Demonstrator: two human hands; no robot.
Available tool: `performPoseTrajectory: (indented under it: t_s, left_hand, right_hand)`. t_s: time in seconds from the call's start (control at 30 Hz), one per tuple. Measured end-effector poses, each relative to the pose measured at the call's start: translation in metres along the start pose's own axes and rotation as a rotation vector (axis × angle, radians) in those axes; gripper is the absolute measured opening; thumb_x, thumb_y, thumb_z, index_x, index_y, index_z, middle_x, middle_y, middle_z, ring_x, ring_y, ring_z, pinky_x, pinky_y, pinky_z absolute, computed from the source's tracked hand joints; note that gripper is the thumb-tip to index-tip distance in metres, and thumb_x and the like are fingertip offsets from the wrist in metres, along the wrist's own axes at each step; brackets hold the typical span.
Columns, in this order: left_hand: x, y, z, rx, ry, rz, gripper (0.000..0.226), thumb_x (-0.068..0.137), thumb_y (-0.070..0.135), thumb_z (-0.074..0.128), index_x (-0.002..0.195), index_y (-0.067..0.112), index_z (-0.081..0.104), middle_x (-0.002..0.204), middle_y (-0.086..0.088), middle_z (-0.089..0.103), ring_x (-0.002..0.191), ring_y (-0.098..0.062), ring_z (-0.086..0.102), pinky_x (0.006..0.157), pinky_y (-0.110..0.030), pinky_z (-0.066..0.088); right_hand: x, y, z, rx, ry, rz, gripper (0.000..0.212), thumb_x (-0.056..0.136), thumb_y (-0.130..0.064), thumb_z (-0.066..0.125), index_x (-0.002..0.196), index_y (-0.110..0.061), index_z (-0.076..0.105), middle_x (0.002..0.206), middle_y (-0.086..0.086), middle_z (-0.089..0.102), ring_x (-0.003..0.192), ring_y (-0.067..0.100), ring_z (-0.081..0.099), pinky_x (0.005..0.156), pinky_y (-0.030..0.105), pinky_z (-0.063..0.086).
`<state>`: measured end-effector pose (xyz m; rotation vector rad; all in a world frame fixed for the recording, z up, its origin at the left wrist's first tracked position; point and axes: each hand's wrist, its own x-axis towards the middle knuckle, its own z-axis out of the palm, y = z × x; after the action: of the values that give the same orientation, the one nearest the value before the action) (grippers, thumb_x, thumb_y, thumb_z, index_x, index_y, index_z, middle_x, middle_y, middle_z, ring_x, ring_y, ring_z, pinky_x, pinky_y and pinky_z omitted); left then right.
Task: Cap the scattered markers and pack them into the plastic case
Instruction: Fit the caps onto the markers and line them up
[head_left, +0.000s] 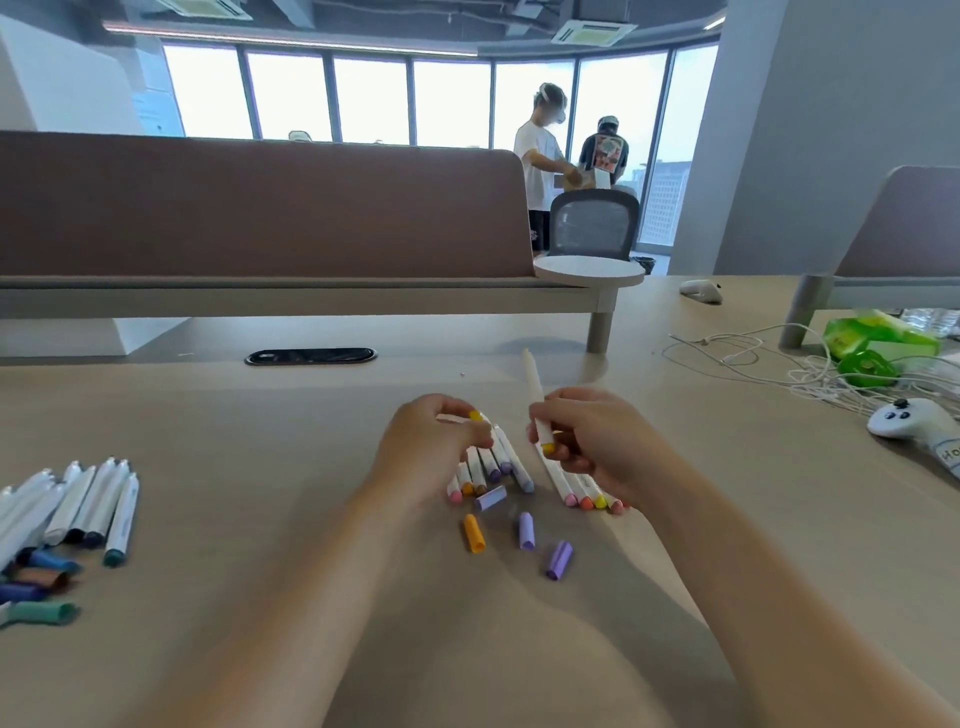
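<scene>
My right hand (592, 441) grips a white marker (535, 395) that points up and away, its yellow end low by my fingers. My left hand (431, 447) pinches a small yellow cap (475, 415) a short way left of that marker. Beneath my hands lie two clusters of white markers: one (493, 467) under the left hand, another (576, 488) under the right. Loose caps rest nearer to me: an orange cap (474, 532) and three lilac caps (490, 498), (526, 530), (559, 559). No plastic case is in view.
A pile of white markers (78, 504) with dark loose caps (41, 582) lies at the left edge. White cables (779, 364), a green object (872, 343) and a white controller (914, 423) sit at the right. A brown desk divider (260, 208) runs along the back.
</scene>
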<state>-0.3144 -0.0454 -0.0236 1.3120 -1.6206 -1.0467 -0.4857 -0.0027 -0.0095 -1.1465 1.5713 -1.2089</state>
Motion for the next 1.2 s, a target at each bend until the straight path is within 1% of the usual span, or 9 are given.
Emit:
performPoseTrajectory:
  t_s: [0.13, 0.2, 0.33, 0.53, 0.8, 0.93, 1.03, 1.13, 1.2]
  left_hand:
    - [0.012, -0.011, -0.015, -0.442, 0.066, -0.158, 0.012, 0.086, 0.010, 0.066, 0.098, 0.014, 0.066, 0.083, -0.007, 0.076, 0.064, -0.014, 0.058, 0.054, -0.026, 0.041]
    - [0.015, -0.013, -0.019, -0.538, 0.085, -0.193, 0.008, 0.090, 0.008, 0.062, 0.097, 0.013, 0.064, 0.083, -0.009, 0.076, 0.060, -0.013, 0.056, 0.053, -0.025, 0.040]
    - [0.015, -0.013, -0.021, -0.595, 0.096, -0.204, 0.007, 0.092, 0.010, 0.061, 0.095, 0.016, 0.064, 0.088, -0.009, 0.076, 0.063, -0.013, 0.057, 0.055, -0.025, 0.041]
    - [0.013, -0.011, -0.020, -0.575, 0.101, -0.174, 0.007, 0.093, 0.013, 0.061, 0.098, 0.018, 0.066, 0.089, -0.007, 0.076, 0.082, -0.022, 0.065, 0.061, -0.027, 0.046]
    - [0.006, -0.006, -0.013, -0.367, 0.125, -0.077, 0.004, 0.091, 0.016, 0.064, 0.094, 0.018, 0.066, 0.082, -0.004, 0.072, 0.066, -0.013, 0.063, 0.061, -0.028, 0.048]
    - [0.002, -0.002, -0.007, -0.239, 0.128, -0.005, 0.004, 0.092, 0.018, 0.062, 0.095, 0.016, 0.061, 0.084, -0.003, 0.070, 0.066, -0.011, 0.063, 0.062, -0.029, 0.052]
    - [0.000, 0.001, -0.006, -0.237, 0.110, 0.025, 0.004, 0.093, 0.015, 0.058, 0.096, 0.015, 0.060, 0.086, -0.005, 0.070, 0.065, -0.011, 0.063, 0.056, -0.028, 0.047]
    - [-0.005, 0.006, -0.003, -0.197, 0.054, 0.036, 0.017, 0.096, 0.019, 0.054, 0.111, 0.025, 0.061, 0.101, 0.001, 0.070, 0.077, -0.010, 0.066, 0.060, -0.025, 0.047]
    - [-0.008, 0.007, 0.001, -0.122, 0.016, 0.044, 0.032, 0.097, 0.021, 0.052, 0.127, 0.032, 0.055, 0.108, 0.004, 0.067, 0.085, -0.012, 0.066, 0.062, -0.022, 0.047]
  right_hand:
    - [-0.012, -0.004, 0.008, -0.085, -0.196, -0.015, 0.021, 0.094, -0.011, 0.059, 0.103, 0.008, 0.059, 0.077, 0.013, 0.062, 0.053, 0.013, 0.045, 0.046, 0.020, 0.037]
    - [-0.019, -0.008, 0.012, -0.128, -0.279, -0.012, 0.019, 0.094, -0.007, 0.058, 0.110, 0.002, 0.061, 0.075, 0.013, 0.063, 0.047, 0.009, 0.047, 0.042, 0.017, 0.037]
    - [-0.020, -0.007, 0.015, -0.185, -0.400, 0.000, 0.021, 0.093, -0.008, 0.057, 0.113, -0.001, 0.057, 0.070, 0.012, 0.064, 0.049, 0.013, 0.042, 0.044, 0.024, 0.026]
    - [-0.018, -0.004, 0.014, -0.189, -0.477, -0.016, 0.011, 0.097, -0.013, 0.054, 0.099, -0.003, 0.058, 0.068, 0.012, 0.062, 0.047, 0.013, 0.047, 0.046, 0.023, 0.026]
    - [-0.019, -0.007, 0.015, -0.252, -0.394, -0.058, 0.020, 0.098, -0.017, 0.057, 0.105, 0.001, 0.065, 0.071, 0.008, 0.068, 0.044, 0.008, 0.050, 0.043, 0.020, 0.036]
    - [-0.019, -0.010, 0.011, -0.381, -0.306, -0.148, 0.018, 0.097, -0.021, 0.060, 0.102, -0.008, 0.071, 0.088, 0.011, 0.074, 0.070, 0.013, 0.065, 0.073, 0.024, 0.050]
    - [-0.019, -0.009, 0.009, -0.431, -0.286, -0.175, 0.017, 0.097, -0.023, 0.059, 0.099, -0.011, 0.071, 0.084, 0.009, 0.074, 0.071, 0.013, 0.064, 0.077, 0.028, 0.050]
    - [-0.013, -0.008, 0.008, -0.487, -0.175, -0.188, 0.016, 0.096, -0.026, 0.060, 0.094, -0.015, 0.071, 0.074, 0.004, 0.072, 0.060, 0.007, 0.058, 0.066, 0.022, 0.047]
    - [-0.002, -0.004, 0.008, -0.572, -0.039, -0.205, 0.014, 0.092, -0.028, 0.063, 0.088, -0.018, 0.072, 0.074, 0.004, 0.071, 0.060, 0.010, 0.055, 0.066, 0.029, 0.046]
